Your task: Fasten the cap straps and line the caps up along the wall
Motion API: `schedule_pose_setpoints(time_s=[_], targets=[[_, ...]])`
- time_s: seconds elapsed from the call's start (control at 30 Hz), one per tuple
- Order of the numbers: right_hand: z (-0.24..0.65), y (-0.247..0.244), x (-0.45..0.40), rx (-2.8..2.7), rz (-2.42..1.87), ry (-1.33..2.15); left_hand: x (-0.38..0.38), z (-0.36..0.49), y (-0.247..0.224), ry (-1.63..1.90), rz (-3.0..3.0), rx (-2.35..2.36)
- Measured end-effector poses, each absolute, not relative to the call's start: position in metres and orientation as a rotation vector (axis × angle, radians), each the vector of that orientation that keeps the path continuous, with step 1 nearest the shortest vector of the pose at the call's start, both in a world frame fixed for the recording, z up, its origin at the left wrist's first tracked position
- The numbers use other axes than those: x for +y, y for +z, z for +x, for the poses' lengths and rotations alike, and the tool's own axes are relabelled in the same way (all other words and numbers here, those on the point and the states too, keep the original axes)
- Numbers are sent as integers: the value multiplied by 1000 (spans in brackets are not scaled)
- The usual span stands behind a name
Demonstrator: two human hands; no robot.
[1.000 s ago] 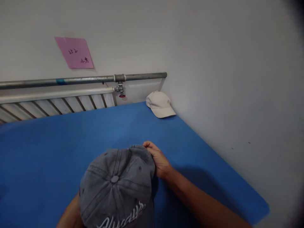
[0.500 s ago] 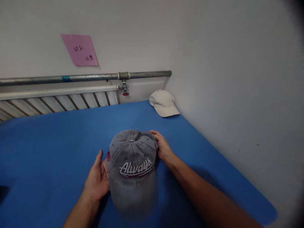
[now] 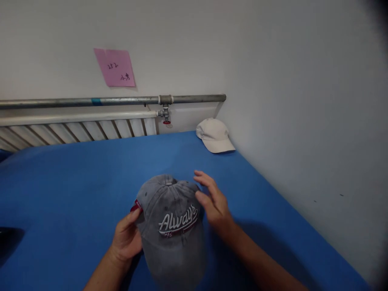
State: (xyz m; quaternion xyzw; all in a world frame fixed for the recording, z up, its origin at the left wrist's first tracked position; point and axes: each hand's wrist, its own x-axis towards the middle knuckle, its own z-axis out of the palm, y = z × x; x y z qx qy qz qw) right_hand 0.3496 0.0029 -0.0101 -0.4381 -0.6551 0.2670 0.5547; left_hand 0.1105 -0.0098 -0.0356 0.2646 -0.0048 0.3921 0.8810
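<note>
A grey baseball cap (image 3: 172, 226) with white "Always" lettering is held low over the blue surface, its brim pointing toward me. My left hand (image 3: 129, 236) grips the cap's left edge, thumb on the outside by a small red tag and the other fingers tucked underneath, out of sight. On the other side, my right hand (image 3: 214, 202) has its fingers apart and bent beside the crown. Its thumb tip is at the cap's right edge; whether it touches the fabric I cannot tell.
A light beige cap (image 3: 216, 136) lies at the far right corner of the blue surface (image 3: 75, 194), against the wall. Behind it run a metal pipe (image 3: 130, 101) and a white radiator (image 3: 91, 131). A pink note (image 3: 117, 68) hangs above. Some dark object (image 3: 10, 240) shows at the left edge.
My right hand has loosened from the cap's right side, its fingers now spread. My left thumb has come down onto the cap's edge. The cap has tilted slightly, and the view has shifted a little left.
</note>
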Motion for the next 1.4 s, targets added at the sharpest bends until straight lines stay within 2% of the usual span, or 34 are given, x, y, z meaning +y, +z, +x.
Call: schedule_pose_setpoints(time_s=[0.17,0.7,1.0,1.2,1.4], targets=[[343,-7,-14,-1980,-903,301,-9,116,-24,807,525,-4],[328,2,-26,-2127,-779,-118,-15,121,-13,840,507,97],[331,-1,-24,-2127,-770,-125,-12,117,-12,955,488,222],[328,-2,-25,-2049,-778,10,-18,124,-10,978,529,306],[325,-1,-24,-2010,-872,23,-31,127,-11,945,726,465]])
